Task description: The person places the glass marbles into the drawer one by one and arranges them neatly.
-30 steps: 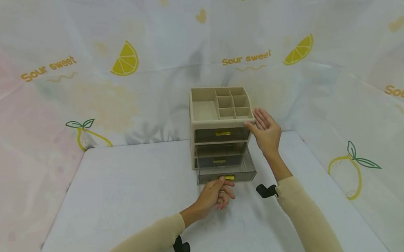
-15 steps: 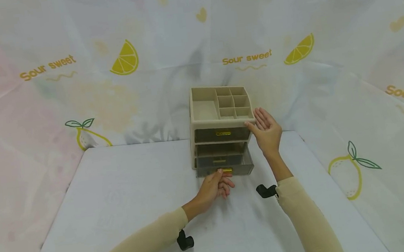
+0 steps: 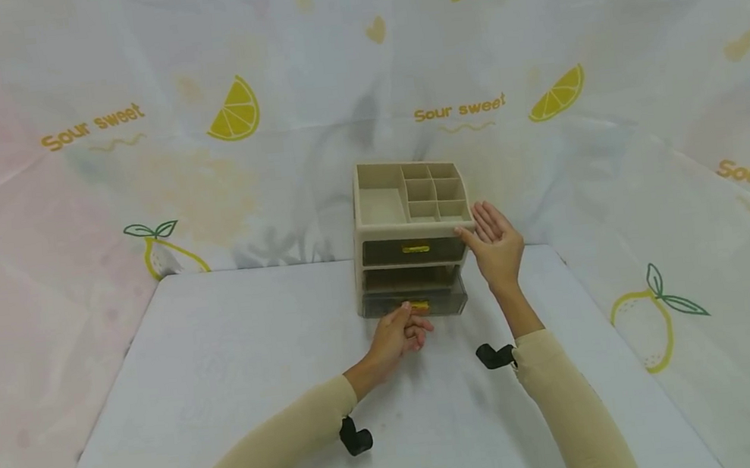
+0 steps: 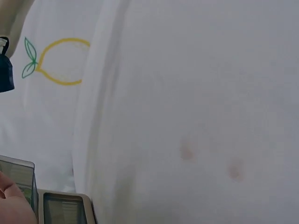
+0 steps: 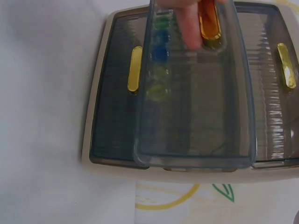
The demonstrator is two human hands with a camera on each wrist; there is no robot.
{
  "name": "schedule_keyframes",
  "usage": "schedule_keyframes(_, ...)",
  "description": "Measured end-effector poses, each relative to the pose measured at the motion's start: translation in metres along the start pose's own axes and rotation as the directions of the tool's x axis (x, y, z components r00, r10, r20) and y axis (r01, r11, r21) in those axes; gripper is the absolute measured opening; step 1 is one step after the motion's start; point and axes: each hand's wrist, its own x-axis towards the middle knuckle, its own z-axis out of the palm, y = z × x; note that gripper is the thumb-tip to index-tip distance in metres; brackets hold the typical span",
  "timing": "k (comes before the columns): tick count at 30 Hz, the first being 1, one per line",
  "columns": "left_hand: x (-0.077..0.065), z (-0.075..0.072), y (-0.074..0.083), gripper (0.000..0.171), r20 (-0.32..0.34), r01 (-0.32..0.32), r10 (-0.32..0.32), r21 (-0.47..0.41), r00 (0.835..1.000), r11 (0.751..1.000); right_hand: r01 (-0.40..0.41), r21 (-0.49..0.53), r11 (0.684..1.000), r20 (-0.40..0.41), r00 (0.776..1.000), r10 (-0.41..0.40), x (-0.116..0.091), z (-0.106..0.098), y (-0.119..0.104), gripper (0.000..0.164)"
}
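A beige desktop organizer (image 3: 415, 228) stands at the back of the table, its top split into compartments. Its middle see-through drawer (image 3: 447, 305) sticks out partway, above the bottom one. My left hand (image 3: 393, 339) pinches that drawer's gold handle (image 5: 210, 21), thumb on top and the other fingers loosely bent below. Beside the organizer, my right hand (image 3: 499, 251) rests against its right side with straight fingers, the thumb at the front upper corner. In the right wrist view, small green, blue and yellow shapes (image 5: 161, 53) show through the drawer; what they are is unclear.
The top drawer (image 3: 442, 251) is in flush. A white cloth (image 3: 238, 370) covers the table. Behind the organizer hangs a lemon-print curtain (image 3: 306, 96). A black wrist camera (image 3: 356, 436) hangs below the left sleeve, another (image 3: 494, 356) beside the right sleeve.
The middle drawer has slid farther into the organizer, with my left hand moving forward on its handle. My right hand has stayed at the organizer's side.
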Motion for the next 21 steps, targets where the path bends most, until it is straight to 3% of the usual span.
schedule_keyframes(8, 0.017, 0.008, 0.006, 0.055, -0.058, 0.014, -0.019, -0.081, 0.998, 0.997, -0.015, 0.019, 1.0, -0.003, 1.0, 0.015, 0.001, 0.0, 0.001, 0.067)
schedule_keyframes(15, 0.037, 0.0, 0.01, 0.054, -0.092, -0.009, 0.007, -0.022, 0.996, 1.0, -0.011, 0.013, 1.0, 0.007, 1.0, 0.011, 0.002, 0.0, 0.0, 0.068)
schedule_keyframes(21, 0.05, -0.003, 0.011, 0.052, -0.115, -0.004, -0.002, -0.048, 0.993, 0.999, -0.031, 0.025, 0.999, -0.004, 1.0, 0.031, 0.001, 0.0, 0.0, 0.068)
